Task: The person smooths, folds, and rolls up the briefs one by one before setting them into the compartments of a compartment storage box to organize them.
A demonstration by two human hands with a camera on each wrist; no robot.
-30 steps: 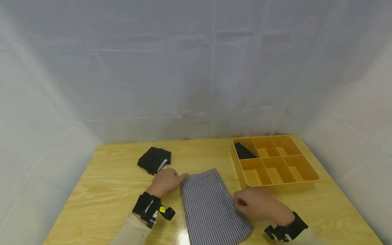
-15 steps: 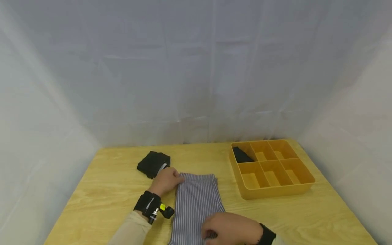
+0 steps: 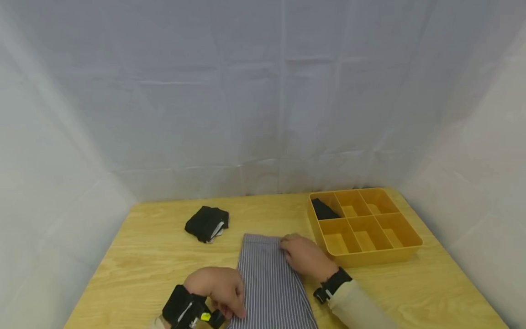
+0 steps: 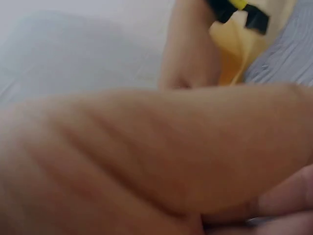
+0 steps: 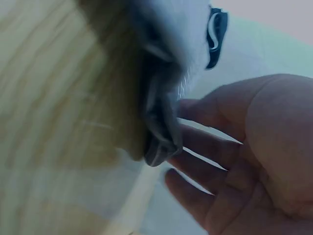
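A blue-grey and white striped garment [image 3: 267, 278] lies flat on the wooden table, with a band along its far edge. Its near end runs out of the head view. My left hand [image 3: 219, 288] pinches the left side of the garment low down, thumb and fingers bent; in the left wrist view the same hand [image 4: 146, 156] hides most of the cloth. My right hand [image 3: 308, 257] touches the far right corner. From the right wrist view, its fingers [image 5: 195, 166] look fairly straight against the cloth's dark folded edge [image 5: 161, 127].
A folded black cloth [image 3: 207, 224] with a white label lies at the back left of the table [image 3: 135, 256]. To the right stands a yellow divided box [image 3: 376, 259]; a black cloth [image 3: 323, 210] is in its back left compartment. Pale sheeting surrounds the table.
The right side of the garment came inward, making it narrower. My right hand moved left over it, then up to the far right corner. My left hand came down from the far left corner.
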